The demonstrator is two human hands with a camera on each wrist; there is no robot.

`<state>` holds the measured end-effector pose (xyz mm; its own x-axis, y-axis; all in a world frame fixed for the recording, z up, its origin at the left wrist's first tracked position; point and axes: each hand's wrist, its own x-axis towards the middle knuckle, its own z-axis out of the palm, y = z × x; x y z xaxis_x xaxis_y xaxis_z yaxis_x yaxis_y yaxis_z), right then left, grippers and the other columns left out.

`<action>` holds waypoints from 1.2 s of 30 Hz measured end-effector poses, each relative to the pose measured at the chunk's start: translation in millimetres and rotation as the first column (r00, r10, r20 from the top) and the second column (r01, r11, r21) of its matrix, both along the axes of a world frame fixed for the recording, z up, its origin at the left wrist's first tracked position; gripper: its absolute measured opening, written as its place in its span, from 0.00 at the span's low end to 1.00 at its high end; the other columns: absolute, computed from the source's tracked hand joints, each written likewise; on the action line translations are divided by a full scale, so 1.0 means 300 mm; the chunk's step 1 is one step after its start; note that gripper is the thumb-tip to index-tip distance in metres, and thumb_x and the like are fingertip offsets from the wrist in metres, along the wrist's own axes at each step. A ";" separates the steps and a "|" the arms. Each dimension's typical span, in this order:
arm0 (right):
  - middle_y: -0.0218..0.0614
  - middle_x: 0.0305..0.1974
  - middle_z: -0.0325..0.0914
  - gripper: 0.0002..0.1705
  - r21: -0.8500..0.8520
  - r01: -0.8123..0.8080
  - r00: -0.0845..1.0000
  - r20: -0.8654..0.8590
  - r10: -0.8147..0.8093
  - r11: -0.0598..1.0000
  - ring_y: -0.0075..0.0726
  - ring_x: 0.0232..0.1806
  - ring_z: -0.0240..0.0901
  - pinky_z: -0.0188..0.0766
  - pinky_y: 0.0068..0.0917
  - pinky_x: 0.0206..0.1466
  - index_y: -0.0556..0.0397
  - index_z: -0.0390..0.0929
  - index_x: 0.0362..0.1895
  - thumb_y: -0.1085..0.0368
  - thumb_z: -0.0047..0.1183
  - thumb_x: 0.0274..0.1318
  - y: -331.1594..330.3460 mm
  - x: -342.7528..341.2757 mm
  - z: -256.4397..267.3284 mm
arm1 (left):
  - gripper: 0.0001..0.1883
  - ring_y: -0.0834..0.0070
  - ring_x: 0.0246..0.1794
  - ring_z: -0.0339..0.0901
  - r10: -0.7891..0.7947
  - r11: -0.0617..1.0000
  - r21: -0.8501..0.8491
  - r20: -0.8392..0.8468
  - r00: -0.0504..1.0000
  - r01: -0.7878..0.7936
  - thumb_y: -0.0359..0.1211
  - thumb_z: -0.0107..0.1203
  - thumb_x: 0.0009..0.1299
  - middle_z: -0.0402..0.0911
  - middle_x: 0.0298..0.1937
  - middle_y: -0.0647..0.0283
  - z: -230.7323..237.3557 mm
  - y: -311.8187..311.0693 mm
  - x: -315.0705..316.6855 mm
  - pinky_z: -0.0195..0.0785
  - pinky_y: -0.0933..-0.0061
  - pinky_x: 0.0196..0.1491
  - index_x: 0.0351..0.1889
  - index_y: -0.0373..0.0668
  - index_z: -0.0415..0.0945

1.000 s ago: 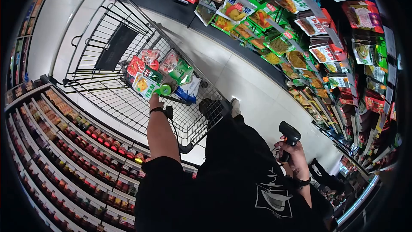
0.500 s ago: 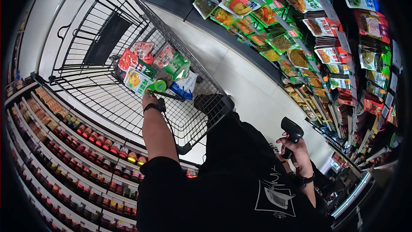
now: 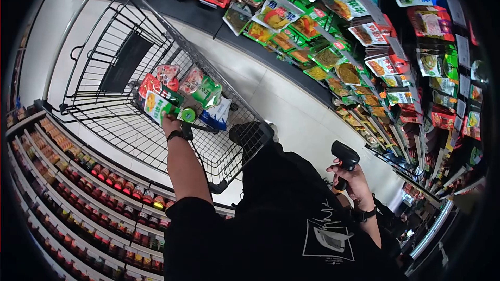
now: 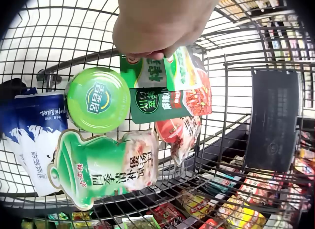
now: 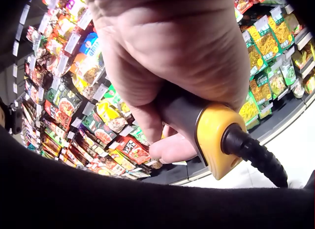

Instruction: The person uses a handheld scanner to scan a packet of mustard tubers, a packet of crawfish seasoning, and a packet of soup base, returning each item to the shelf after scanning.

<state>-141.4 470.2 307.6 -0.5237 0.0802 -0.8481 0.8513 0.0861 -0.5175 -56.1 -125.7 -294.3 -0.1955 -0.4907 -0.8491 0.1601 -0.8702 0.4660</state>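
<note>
My left hand (image 3: 171, 125) reaches down into the shopping cart (image 3: 140, 125) and pinches one end of a green and white food packet (image 3: 155, 106). In the left wrist view its fingertips bend over the packet's green end. Beneath it lies a dark green packet (image 4: 157, 105), partly covered, with red packets (image 3: 167, 74) beside it. A jar with a green lid (image 4: 98, 100) stands close to the hand. Nearby lie a green pouch (image 4: 103, 172) and a blue and white bag (image 4: 37, 135). My right hand (image 3: 357, 181) grips a black barcode scanner (image 3: 345, 155) with a yellow base (image 5: 219, 135).
Jars fill the shelves (image 3: 104, 198) on the left. Hanging food packets (image 3: 333, 52) line the rack across the pale floor (image 3: 297, 93). A black panel (image 3: 125, 61) is fixed to the cart's wire side, and a metal handle bar (image 3: 73, 26) crosses its far end.
The left hand and its packet have shifted slightly away from the green-lidded jar. The right hand keeps its grip on the scanner. The whole head view has swung a little.
</note>
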 end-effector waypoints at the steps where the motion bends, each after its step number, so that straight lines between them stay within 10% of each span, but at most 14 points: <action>1: 0.47 0.45 0.90 0.16 -0.021 -0.019 1.000 -0.003 0.019 1.000 0.28 0.31 0.84 0.81 0.26 0.37 0.56 0.79 0.58 0.74 0.64 0.67 0.000 -0.005 0.002 | 0.09 0.83 0.26 0.74 0.078 0.997 -0.017 -0.018 0.997 -0.078 0.38 0.62 0.84 0.78 0.33 0.71 0.049 0.000 -0.022 0.70 0.84 0.27 0.46 0.45 0.76; 2: 0.46 0.45 0.90 0.16 -0.015 -0.029 1.000 -0.009 0.029 0.999 0.27 0.31 0.83 0.81 0.26 0.37 0.56 0.80 0.58 0.74 0.64 0.67 -0.003 -0.012 0.007 | 0.10 0.79 0.28 0.76 -0.220 0.918 -0.311 0.115 0.969 0.245 0.39 0.60 0.84 0.79 0.33 0.68 -0.138 -0.056 0.053 0.71 0.78 0.28 0.47 0.43 0.76; 4: 0.46 0.45 0.90 0.16 -0.004 -0.052 0.999 -0.013 0.052 0.999 0.27 0.31 0.83 0.80 0.25 0.37 0.55 0.80 0.58 0.73 0.64 0.68 -0.006 -0.015 0.025 | 0.12 0.70 0.29 0.78 0.106 0.985 -0.160 0.227 0.968 -0.070 0.40 0.58 0.85 0.79 0.32 0.62 0.350 0.043 -0.122 0.75 0.64 0.33 0.50 0.40 0.75; 7: 0.42 0.44 0.89 0.15 -0.012 -0.060 0.998 -0.025 0.060 0.998 0.28 0.29 0.82 0.80 0.24 0.36 0.54 0.80 0.57 0.71 0.64 0.70 -0.014 -0.026 0.053 | 0.13 0.62 0.37 0.79 0.172 0.889 -0.452 0.471 0.865 0.069 0.38 0.56 0.85 0.82 0.39 0.52 0.495 -0.009 -0.166 0.77 0.55 0.41 0.53 0.36 0.72; 10: 0.42 0.44 0.89 0.14 -0.028 -0.095 0.995 -0.033 0.094 0.995 0.26 0.30 0.81 0.80 0.24 0.36 0.54 0.80 0.57 0.70 0.65 0.70 -0.004 -0.028 0.068 | 0.15 0.61 0.44 0.78 0.435 0.672 -0.738 0.330 0.838 -0.057 0.38 0.56 0.85 0.80 0.48 0.46 0.766 0.059 -0.209 0.77 0.54 0.49 0.54 0.32 0.70; 14: 0.40 0.45 0.91 0.17 -0.036 -0.186 0.978 -0.105 0.181 0.982 0.26 0.33 0.81 0.79 0.26 0.38 0.56 0.80 0.58 0.69 0.66 0.68 0.011 -0.032 0.071 | 0.23 0.64 0.49 0.78 0.161 0.451 -0.836 0.420 0.893 0.312 0.44 0.58 0.85 0.79 0.54 0.47 1.150 0.175 -0.181 0.76 0.62 0.52 0.58 0.30 0.71; 19: 0.42 0.47 0.90 0.19 -0.068 -0.334 0.928 -0.195 0.316 0.940 0.26 0.33 0.83 0.81 0.25 0.36 0.61 0.81 0.60 0.69 0.66 0.69 0.025 -0.080 0.043 | 0.20 0.79 0.49 0.82 -0.400 0.431 -0.841 0.149 0.904 0.329 0.39 0.64 0.83 0.87 0.52 0.61 1.466 0.365 -0.183 0.78 0.73 0.53 0.63 0.33 0.80; 24: 0.41 0.50 0.91 0.17 -0.116 -0.289 0.874 -0.437 0.213 0.950 0.33 0.45 0.89 0.84 0.30 0.44 0.61 0.87 0.56 0.65 0.69 0.69 0.014 -0.136 0.051 | 0.19 0.78 0.50 0.86 -0.773 0.235 -0.744 0.247 0.585 0.626 0.35 0.68 0.79 0.91 0.53 0.61 1.810 0.666 -0.242 0.79 0.75 0.55 0.63 0.37 0.85; 27: 0.39 0.55 0.90 0.19 -0.226 -0.287 0.844 -0.518 0.135 0.931 0.33 0.54 0.87 0.83 0.32 0.53 0.60 0.84 0.61 0.66 0.67 0.70 0.019 -0.148 0.055 | 0.17 0.80 0.48 0.85 -0.866 0.071 -0.735 0.290 0.408 0.675 0.32 0.69 0.76 0.90 0.50 0.64 1.974 0.838 -0.284 0.77 0.76 0.54 0.60 0.36 0.86; 36: 0.35 0.57 0.86 0.30 -0.507 -0.169 0.864 -0.488 -0.120 0.845 0.30 0.61 0.80 0.76 0.31 0.64 0.57 0.80 0.67 0.80 0.70 0.59 0.119 -0.016 0.108 | 0.21 0.80 0.52 0.85 -0.966 0.148 -0.762 0.024 0.256 0.631 0.30 0.69 0.76 0.91 0.52 0.60 2.122 1.137 -0.383 0.77 0.77 0.57 0.65 0.33 0.82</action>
<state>-146.3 505.8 339.9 -0.8678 -0.3111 -0.3874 0.4762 -0.2987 -0.8270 -171.0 215.2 342.3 -0.9816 -0.0617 -0.1809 -0.1668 -0.1858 0.9683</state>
